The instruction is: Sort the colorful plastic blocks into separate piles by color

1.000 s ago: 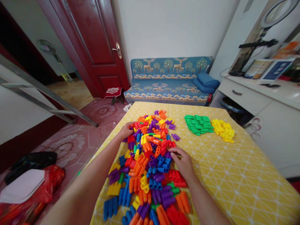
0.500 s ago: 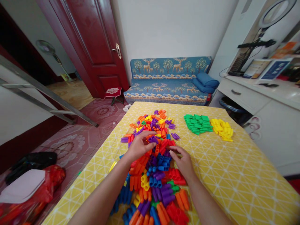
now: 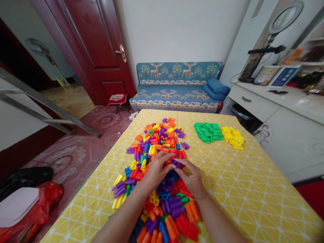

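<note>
Down at the near end, chunky red pieces (image 3: 186,227) and orange pieces (image 3: 172,226) are jumbled together on a yellow tablecloth (image 3: 253,195) with a white line pattern. They're part of a big mixed pile (image 3: 165,195) that's spread left of the middle, with blue, purple, yellow and green stuff all tangled in.

A bit farther in, one purple piece (image 3: 176,163) with its open tube ends showing is held over the middle of the pile. It's pinched between the thumb and fingers of the right hand (image 3: 193,179). The left hand (image 3: 158,168) is curled in from the other side, its thumb and fingertips brought right up to the same piece; whether it's being gripped there too can't be told.

Farther off on the right, two sorted lots are laid side by side: a green heap (image 3: 209,132) and, just right of it, a yellow heap (image 3: 232,137). The mixed pile is thinned out to small loose bits at its far tip. Beyond the table, a blue deer-print sofa (image 3: 172,92) is set against the wall.
</note>
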Demonstrator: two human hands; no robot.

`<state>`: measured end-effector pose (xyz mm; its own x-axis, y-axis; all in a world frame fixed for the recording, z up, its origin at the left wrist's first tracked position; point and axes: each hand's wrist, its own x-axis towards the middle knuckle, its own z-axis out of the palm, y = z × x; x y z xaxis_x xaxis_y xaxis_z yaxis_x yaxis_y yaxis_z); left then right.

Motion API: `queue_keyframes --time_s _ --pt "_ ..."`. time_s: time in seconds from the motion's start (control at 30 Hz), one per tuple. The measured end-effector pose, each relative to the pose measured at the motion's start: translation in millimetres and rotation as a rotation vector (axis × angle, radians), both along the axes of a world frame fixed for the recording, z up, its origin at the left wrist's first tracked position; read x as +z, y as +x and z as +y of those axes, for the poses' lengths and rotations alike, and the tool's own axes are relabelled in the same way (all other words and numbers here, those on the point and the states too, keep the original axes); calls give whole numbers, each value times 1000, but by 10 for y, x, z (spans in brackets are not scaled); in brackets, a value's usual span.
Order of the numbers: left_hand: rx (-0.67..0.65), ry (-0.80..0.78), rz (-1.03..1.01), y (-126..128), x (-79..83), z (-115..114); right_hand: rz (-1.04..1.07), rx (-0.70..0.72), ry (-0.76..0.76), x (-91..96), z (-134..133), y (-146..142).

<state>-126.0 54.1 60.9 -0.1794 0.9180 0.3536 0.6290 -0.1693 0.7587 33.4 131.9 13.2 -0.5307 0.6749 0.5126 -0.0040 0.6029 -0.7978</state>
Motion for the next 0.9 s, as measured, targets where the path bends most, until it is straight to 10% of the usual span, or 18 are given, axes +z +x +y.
queue_keyframes --time_s 0.23,0.6,0.9 --pt "201 -32 -261 -50 61 -66 -93 173 85 81 -57 31" --pt "-104 -146 71 -1 77 -120 52 17 128 137 -120 -106" --pt "-87 -132 -78 -58 51 -94 113 -641 -379 -129 1028 473"
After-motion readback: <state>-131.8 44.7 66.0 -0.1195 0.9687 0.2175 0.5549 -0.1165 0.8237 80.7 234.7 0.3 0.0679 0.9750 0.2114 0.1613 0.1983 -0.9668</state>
